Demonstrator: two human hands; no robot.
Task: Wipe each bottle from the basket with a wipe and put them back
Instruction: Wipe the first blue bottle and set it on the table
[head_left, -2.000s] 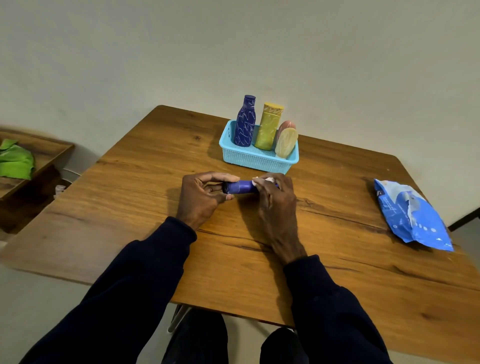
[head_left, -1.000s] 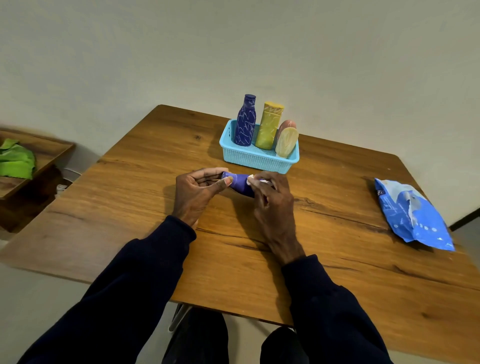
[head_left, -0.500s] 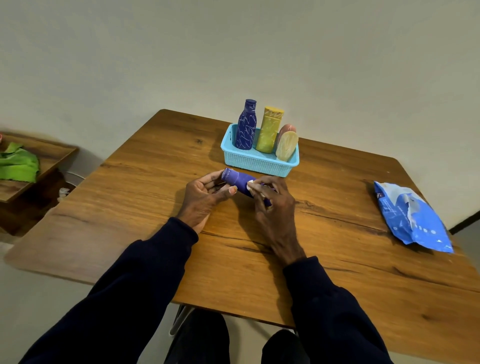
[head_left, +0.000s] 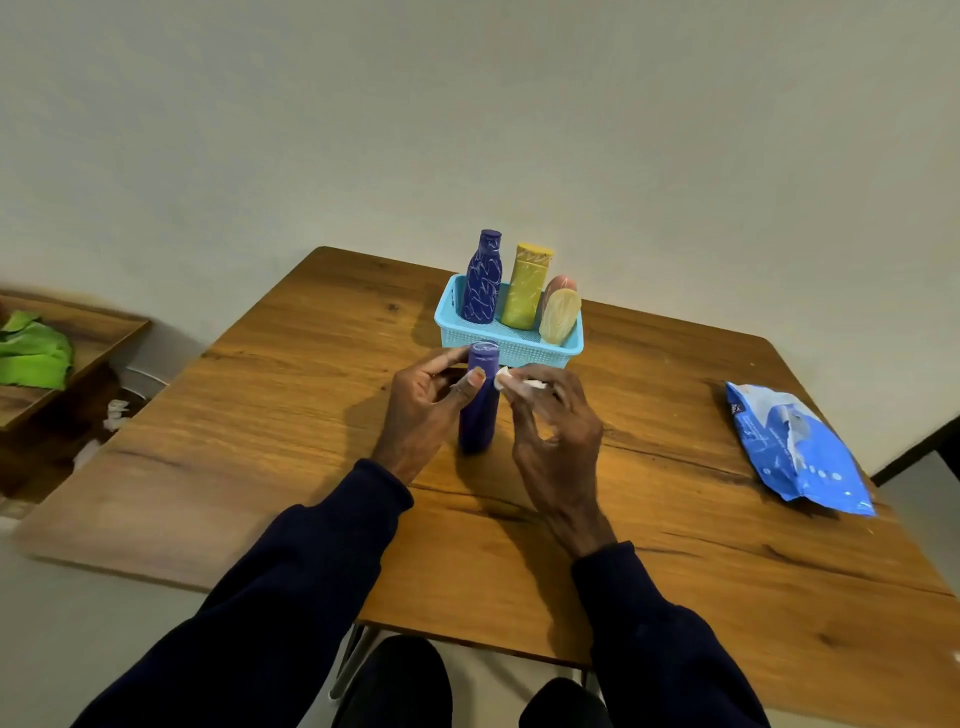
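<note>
A purple bottle (head_left: 479, 415) stands upright on the wooden table (head_left: 260, 426), just in front of the light blue basket (head_left: 511, 348). My left hand (head_left: 423, 410) grips it near the top, thumb across its front. My right hand (head_left: 553, 431) pinches a small white wipe (head_left: 511, 380) right beside the bottle's neck. Inside the basket stand a dark blue patterned bottle (head_left: 484, 278) and a yellow bottle (head_left: 527, 288), with a cream bottle (head_left: 560, 317) leaning in front of a pinkish one (head_left: 560, 285).
A blue pack of wipes (head_left: 797, 447) lies on the table at the right. A low wooden shelf (head_left: 78, 338) with a green cloth (head_left: 31, 353) stands to the left of the table. A plain wall rises behind.
The purple bottle lay on its side between my hands; now it stands upright in my left hand. My right hand with the wipe has come off its body to beside its neck.
</note>
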